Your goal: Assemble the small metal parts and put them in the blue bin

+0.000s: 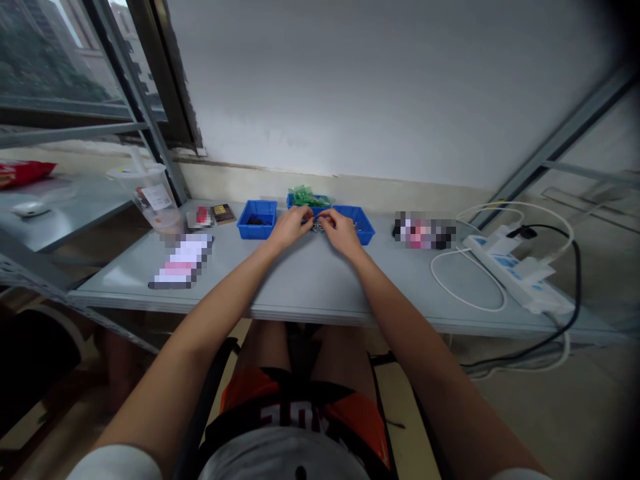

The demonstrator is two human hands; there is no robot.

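Note:
Both my hands meet at the front rim of a blue tray [364, 225] on the grey table [310, 280]. My left hand [291, 225] and my right hand [339, 231] pinch small metal parts [317, 225] between their fingertips; the parts are too small to make out. Left of them stands a smaller blue tray [257, 219] with dark pieces inside. Behind the hands another blue tray [309, 199] holds green pieces.
A plastic cup with a lid [153, 195] and small packets [213, 215] stand at the left. A white power strip [515, 273] with white and black cables lies at the right. A wall rises close behind the table. My knees are under the front edge.

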